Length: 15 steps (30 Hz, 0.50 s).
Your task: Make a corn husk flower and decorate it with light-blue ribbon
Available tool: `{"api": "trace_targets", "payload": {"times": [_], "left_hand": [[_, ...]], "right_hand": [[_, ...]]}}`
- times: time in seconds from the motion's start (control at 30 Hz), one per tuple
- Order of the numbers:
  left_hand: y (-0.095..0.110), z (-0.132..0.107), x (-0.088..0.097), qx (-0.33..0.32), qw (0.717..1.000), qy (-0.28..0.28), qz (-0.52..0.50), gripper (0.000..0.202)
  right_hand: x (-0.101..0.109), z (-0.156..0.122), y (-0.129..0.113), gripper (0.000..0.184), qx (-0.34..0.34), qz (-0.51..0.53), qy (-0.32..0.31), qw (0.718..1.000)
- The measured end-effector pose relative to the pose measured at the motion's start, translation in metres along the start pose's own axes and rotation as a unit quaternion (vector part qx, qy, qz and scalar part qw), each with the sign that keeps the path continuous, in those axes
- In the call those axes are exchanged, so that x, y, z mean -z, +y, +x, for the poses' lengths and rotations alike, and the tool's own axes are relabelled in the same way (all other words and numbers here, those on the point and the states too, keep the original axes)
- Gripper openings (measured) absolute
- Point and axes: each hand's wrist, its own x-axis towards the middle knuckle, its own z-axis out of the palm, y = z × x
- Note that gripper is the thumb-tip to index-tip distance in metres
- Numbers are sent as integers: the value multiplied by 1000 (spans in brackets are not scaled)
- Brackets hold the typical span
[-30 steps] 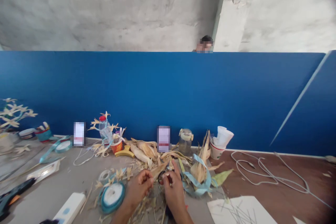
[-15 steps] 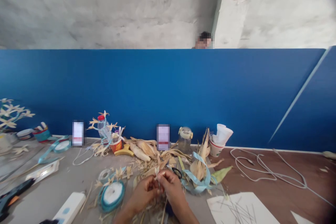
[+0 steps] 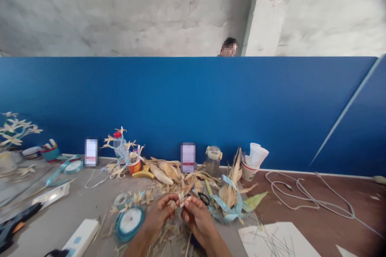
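Observation:
My left hand (image 3: 159,217) and my right hand (image 3: 197,219) meet low in the middle of the view, fingers curled. Between their fingertips they pinch a small pale piece of dried corn husk (image 3: 181,199). Black-handled scissors (image 3: 204,198) lie on the table just beyond my right hand. A teal ribbon spool (image 3: 129,223) sits left of my left hand. Dried husks (image 3: 169,172) and a light blue ribbon (image 3: 229,202) are heaped behind and to the right.
A blue partition (image 3: 211,104) backs the desk; a person's head shows above it. A glass jar (image 3: 212,161), stacked cups (image 3: 252,162), a bottle with husk flowers (image 3: 119,144), white cable (image 3: 301,196), white paper (image 3: 277,241), a glue gun (image 3: 15,225) and a white box (image 3: 81,237) lie about.
My hands came together from apart and now pinch the husk piece between them. The scissors that my right hand was at now lie on the table beyond it.

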Motion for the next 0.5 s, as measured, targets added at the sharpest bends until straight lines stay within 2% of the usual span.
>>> {"api": "trace_targets", "payload": {"times": [0.13, 0.2, 0.4, 0.5], "left_hand": [[-6, 1, -2, 8, 1000, -10, 23, 53], [-6, 1, -4, 6, 1000, -20, 15, 51], [0, 1, -8, -18, 999, 36, -8, 39], [2, 1, -8, -19, 999, 41, 11, 39]], "right_hand": [[-1, 1, 3, 30, -13, 11, -20, 1000], [-1, 1, 4, 31, -18, 13, -30, 999], [0, 1, 8, 32, -30, 6, -1, 1000], [1, 2, 6, 28, 3, -29, 14, 999]]}}
